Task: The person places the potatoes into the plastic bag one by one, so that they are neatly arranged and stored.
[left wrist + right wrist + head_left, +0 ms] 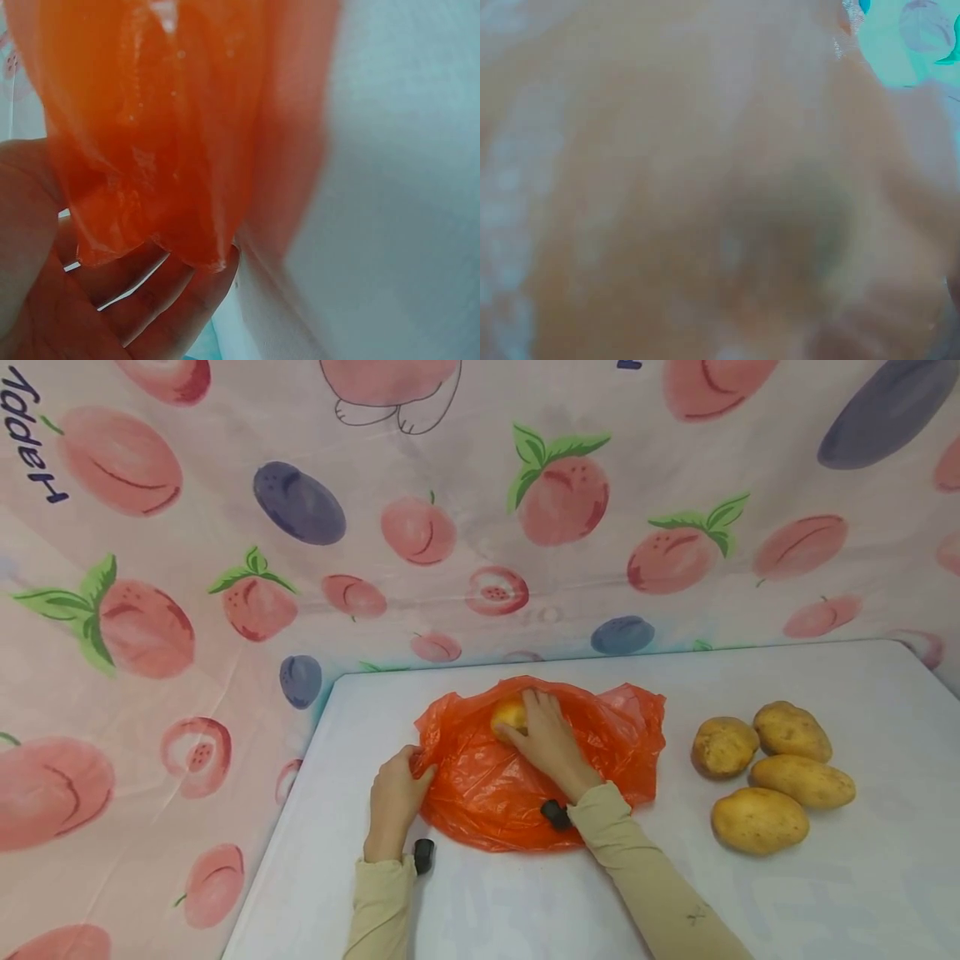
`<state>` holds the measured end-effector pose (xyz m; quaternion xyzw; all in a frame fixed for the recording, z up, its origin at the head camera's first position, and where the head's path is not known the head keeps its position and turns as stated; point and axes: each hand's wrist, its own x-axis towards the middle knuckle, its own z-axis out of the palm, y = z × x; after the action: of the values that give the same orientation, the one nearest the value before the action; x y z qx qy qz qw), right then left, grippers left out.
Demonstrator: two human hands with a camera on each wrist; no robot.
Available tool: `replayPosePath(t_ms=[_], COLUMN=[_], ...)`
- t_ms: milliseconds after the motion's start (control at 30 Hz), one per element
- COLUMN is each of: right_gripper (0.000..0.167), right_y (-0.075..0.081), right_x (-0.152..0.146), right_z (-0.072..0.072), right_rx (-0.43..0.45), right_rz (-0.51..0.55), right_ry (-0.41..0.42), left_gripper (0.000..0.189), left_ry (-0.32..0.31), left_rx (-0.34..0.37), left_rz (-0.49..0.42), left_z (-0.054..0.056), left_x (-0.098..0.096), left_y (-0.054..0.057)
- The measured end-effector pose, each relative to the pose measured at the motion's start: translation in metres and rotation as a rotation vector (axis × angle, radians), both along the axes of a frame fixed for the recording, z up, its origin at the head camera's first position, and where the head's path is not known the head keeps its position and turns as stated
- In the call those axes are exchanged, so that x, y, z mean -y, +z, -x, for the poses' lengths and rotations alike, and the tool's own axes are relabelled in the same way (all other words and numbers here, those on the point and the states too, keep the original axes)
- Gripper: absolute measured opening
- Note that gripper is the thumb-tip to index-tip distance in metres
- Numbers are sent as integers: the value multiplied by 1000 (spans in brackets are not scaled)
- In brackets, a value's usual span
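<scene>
A crinkled orange-red plastic bag point(480, 793) lies on the white table with its mouth spread open. My left hand point(397, 789) holds the bag's left edge; in the left wrist view, the fingers point(161, 296) curl behind the hanging film. Inside the bag's opening, my right hand point(551, 735) grips a yellow potato point(506, 717) between thumb and fingers. The right wrist view is mostly blurred by film close to the lens, so the potato's contact with the bag cannot be made out there.
Right of the bag, several potatoes point(759, 821) lie grouped on the white table point(862, 893). A fruit-printed cloth point(450, 460) hangs behind the table and along its left side. Small black devices point(424, 856) sit at both wrists.
</scene>
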<state>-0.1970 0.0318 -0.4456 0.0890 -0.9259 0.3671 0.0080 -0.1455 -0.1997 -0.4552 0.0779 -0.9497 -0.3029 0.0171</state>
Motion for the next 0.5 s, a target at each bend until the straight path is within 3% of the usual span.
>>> replayPosePath(t_ms=[500], right_gripper=[71], right_y=[9], right_x=[-13], right_z=[-17], right_rx=[-68], right_rz=[-14], right_ry=[17], left_gripper=[42], left_ry=[1], left_rx=[3], left_rz=[-9], left_z=[-1], left_x=[1], left_y=[-1])
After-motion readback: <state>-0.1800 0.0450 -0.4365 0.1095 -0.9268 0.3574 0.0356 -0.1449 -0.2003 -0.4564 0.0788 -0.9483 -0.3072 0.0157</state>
